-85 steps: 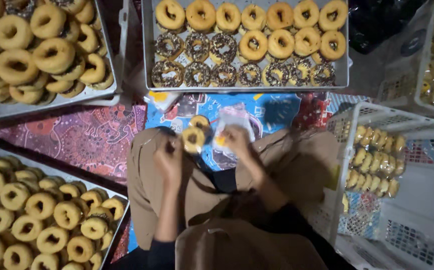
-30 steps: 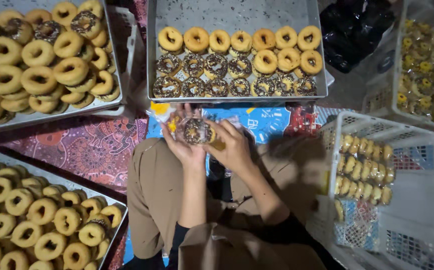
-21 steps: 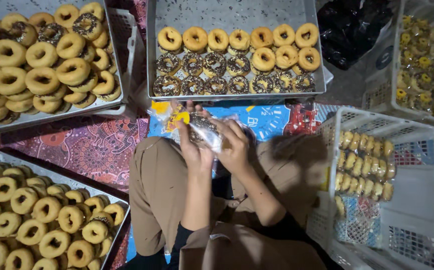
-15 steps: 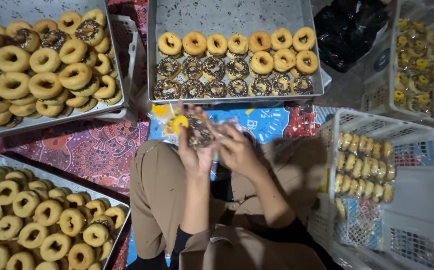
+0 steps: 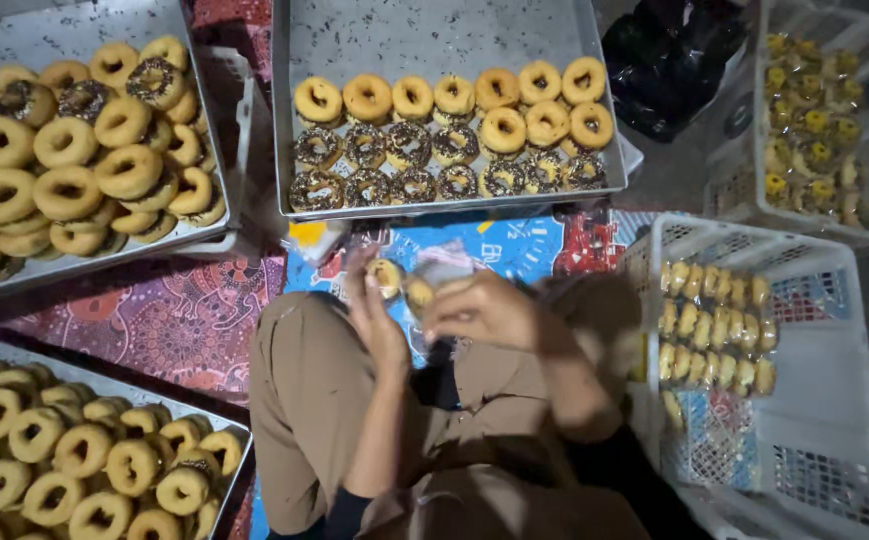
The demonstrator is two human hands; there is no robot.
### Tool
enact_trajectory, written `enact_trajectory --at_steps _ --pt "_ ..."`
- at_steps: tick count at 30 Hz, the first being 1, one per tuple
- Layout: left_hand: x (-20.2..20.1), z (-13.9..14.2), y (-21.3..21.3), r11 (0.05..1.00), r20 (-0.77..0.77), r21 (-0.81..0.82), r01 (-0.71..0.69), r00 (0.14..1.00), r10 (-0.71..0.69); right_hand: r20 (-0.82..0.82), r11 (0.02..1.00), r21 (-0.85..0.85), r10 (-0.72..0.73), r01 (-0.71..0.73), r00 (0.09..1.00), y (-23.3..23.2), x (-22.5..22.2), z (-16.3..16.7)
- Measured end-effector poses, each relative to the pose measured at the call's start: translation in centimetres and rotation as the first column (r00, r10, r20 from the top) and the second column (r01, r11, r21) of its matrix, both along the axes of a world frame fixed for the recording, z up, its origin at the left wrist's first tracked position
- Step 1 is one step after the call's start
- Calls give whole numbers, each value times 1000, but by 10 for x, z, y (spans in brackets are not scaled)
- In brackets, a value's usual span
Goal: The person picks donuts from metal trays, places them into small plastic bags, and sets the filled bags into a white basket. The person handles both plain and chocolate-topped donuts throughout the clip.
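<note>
A small ring doughnut point(image 5: 386, 277), pale golden with a darker hole at its centre, is held upright between the two hands, its flat face turned toward the camera. Just to its right a second golden doughnut point(image 5: 418, 292) shows only in part, tucked under the fingers. Both sit inside a clear plastic wrapper point(image 5: 441, 269), crinkled and faintly shiny, which rises above them on the far side. The bundle hangs above the person's lap, in the middle of the scene, near the front edge of the far metal tray.
</note>
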State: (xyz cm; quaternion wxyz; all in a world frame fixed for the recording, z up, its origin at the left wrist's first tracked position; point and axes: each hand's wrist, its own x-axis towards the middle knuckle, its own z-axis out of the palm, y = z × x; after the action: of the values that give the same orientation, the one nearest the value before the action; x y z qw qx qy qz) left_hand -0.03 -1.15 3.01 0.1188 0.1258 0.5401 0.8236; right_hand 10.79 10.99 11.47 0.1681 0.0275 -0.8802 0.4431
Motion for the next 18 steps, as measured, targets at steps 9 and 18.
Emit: enact_trajectory --at_steps 9,18 --pt "-23 118 -44 896 -849 -402 187 292 -441 121 959 -270 -58 89 991 33 27 42" --pt "-23 141 -55 983 -982 -185 2 40 -185 -361 926 304 -105 223 927 -7 16 48"
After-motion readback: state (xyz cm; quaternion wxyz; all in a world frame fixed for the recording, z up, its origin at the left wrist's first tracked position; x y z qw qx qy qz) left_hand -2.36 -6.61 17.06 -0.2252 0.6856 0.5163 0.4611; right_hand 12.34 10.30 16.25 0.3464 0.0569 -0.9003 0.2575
